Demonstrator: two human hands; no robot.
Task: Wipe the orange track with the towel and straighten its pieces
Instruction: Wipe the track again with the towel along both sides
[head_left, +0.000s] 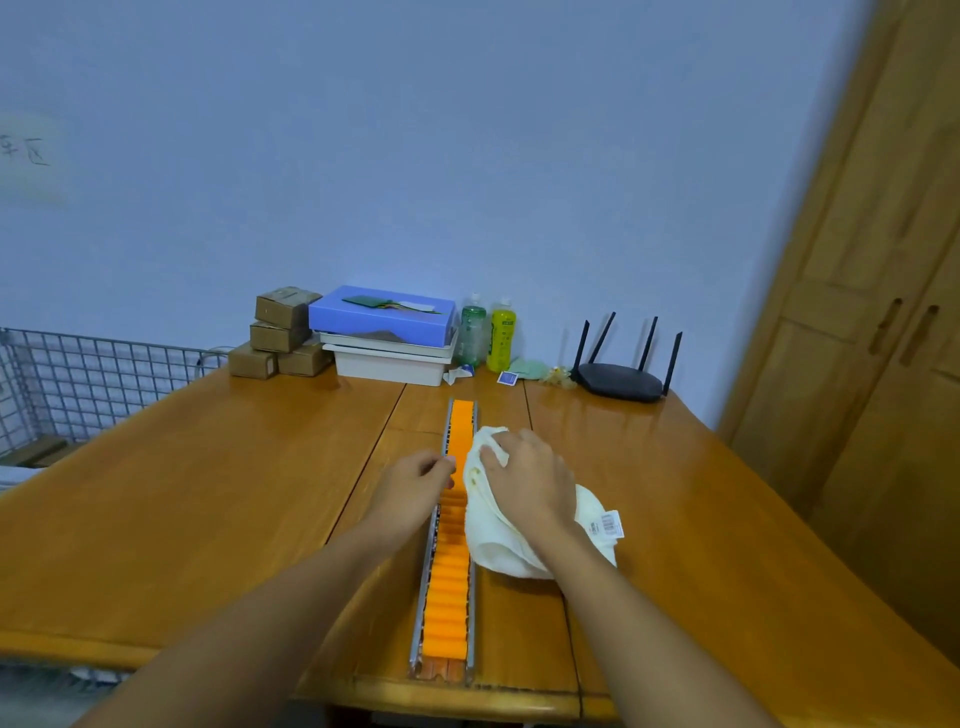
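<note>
1. Two bare forearms are seen reaching in from the bottom edge, over the near rim of the wooden table (182, 499).
2. Lengthwise down the table's middle, the orange track (448, 597) is laid, its orange pieces held between two grey metal rails; its near end lies at the table's front edge and its far end points toward the wall.
3. Around mid-length the pieces are seen tilted and uneven, while the nearer ones sit level.
4. The left hand (413, 486) is placed against the track's left rail, fingertips pinched at the orange pieces there.
5. The white towel (493, 530) is bunched on the table just right of the track, overlapping the right rail; a printed tag shows at its right corner.
6. The right hand (527, 475) is pressed flat on top of the towel, fingers curled into the cloth and gripping it.
7. Along the wall, brown boxes (280, 332), a blue box (382, 317), two bottles (488, 332) and a black router (623, 379) are ranged.
</note>
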